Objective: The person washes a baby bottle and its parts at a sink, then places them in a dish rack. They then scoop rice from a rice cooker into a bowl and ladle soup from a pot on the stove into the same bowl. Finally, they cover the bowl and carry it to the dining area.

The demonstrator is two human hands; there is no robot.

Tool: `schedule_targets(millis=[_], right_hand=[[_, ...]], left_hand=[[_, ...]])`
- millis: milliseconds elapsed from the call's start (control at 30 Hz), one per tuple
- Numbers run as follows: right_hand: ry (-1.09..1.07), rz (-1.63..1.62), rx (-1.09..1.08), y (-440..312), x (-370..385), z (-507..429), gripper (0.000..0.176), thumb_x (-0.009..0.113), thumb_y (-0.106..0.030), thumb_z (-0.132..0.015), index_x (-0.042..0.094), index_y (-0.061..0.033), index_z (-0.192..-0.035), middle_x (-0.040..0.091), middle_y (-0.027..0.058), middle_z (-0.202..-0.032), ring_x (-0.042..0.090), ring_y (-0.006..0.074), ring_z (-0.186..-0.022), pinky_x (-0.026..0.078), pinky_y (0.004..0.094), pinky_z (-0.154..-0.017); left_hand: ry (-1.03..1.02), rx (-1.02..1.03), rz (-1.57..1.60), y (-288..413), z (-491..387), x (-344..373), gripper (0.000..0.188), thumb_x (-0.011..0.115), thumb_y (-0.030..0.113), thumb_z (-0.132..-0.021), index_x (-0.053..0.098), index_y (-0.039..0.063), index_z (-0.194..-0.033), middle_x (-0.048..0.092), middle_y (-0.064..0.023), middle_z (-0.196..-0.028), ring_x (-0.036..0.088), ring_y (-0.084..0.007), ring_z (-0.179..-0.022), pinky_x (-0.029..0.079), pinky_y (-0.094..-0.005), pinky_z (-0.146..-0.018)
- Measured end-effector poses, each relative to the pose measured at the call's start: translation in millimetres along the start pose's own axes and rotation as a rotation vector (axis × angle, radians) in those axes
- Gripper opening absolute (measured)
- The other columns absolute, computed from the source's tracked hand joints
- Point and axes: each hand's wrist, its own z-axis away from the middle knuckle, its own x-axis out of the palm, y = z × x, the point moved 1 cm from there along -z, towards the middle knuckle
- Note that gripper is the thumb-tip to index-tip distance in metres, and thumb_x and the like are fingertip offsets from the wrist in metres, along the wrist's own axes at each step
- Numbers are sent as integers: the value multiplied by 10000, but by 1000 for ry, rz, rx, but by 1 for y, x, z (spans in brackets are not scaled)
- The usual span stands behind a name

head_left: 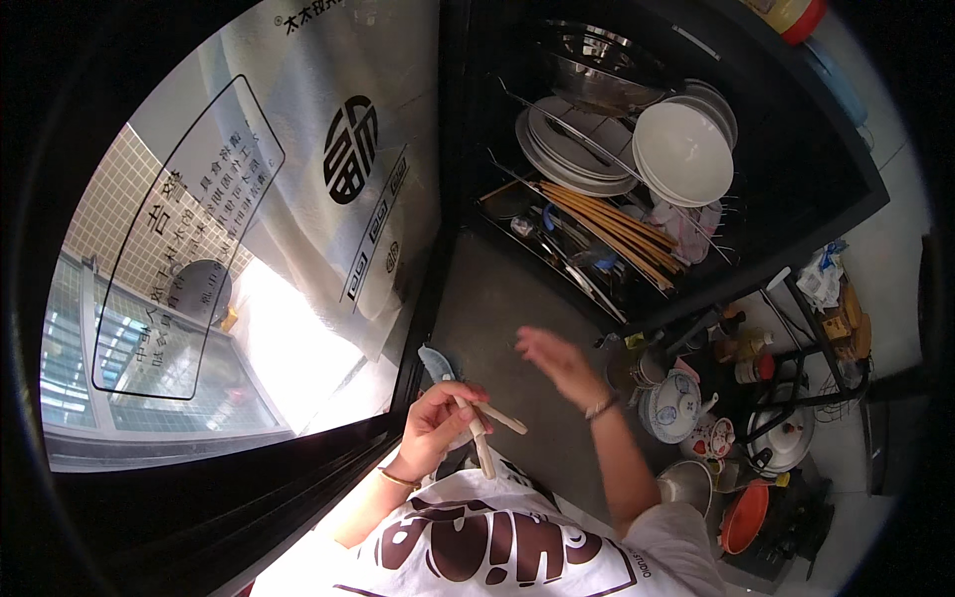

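Observation:
My left hand (445, 422) is closed on pale ceramic spoons (485, 440), whose handles stick out in front of my shirt. A pale blue object (435, 363) shows just beyond that hand; I cannot tell whether it is held. My right hand (556, 362) is raised with nothing in it, slightly blurred, its fingers pointing toward the upper left. Beyond it, a pulled-out black drawer or rack holds wooden chopsticks (612, 227) and assorted utensils (571, 261). White plates (578, 153), white bowls (683, 153) and a metal basin (597, 63) stand farther in.
A glass door panel (298, 186) bearing writing stands at the left. To the right are a lidded blue-and-white pot (671, 407), a metal lidded pot (783, 440), a red basin (744, 515), jars and a black metal rack (802, 321).

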Motion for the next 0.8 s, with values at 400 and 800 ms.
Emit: schedule_targets(millis=[400,800], right_hand=[[-116,-747,47,-52,68,95,557,522,-157,-956,236,-62,-1424,509,-1,-854,454,41,-541,391,190,-468],[519,-970,127,-48,76,157,396,539,-155,-950,370,-138,-1308,480,-39,-731,387,25,-502,312,174,-423]], left_hand=[[-270,-99,-564,-2,-17,43,372,594,-17,-855,549,6,-1224,540,-141,-1274,599,-172,-1040,479,-294,-883],[-431,94,-923,-36,-4,102,452,360,-119,-849,524,3,-1252,537,-205,-1286,554,-291,-1172,424,-325,-970]])
